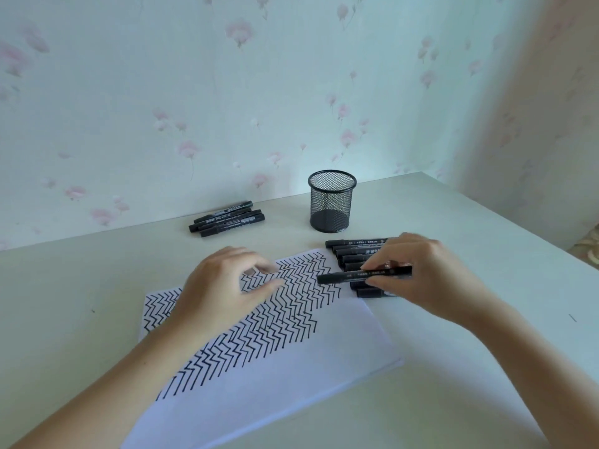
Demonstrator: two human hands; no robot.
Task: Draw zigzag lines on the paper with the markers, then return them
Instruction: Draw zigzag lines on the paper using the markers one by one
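**Two hands over the zigzag sheet, one marker lifted**

We see the right hand (431, 280) pinching a capped black marker (350, 276) between thumb and fingertips. The marker lies roughly level, its cap end pointing left over the right edge of the paper (291, 367), its barrel end hidden under the fingers. Just beneath and behind it we find a row of black markers (353, 251) lying side by side on the table (81, 286), immediately right of the paper's far corner; the hand covers their right ends, so we cannot count them with certainty.

The left hand (223, 293) hovers over the paper's far-left part, fingers loosely curled and grasping nothing; its fingertips are blurred. Whether the palm touches the sheet we cannot tell.

The paper lies at an angle on the table, its far half filled with dense rows of black zigzag lines (285, 319), its near-right portion still blank.

Farther back, a black mesh pen cup (331, 200) stands upright near the wall, with no marker visible inside. To its left, well apart from the row, a second cluster of 4 black markers (227, 218) lies on the table close to the floral wallpaper (194, 92).
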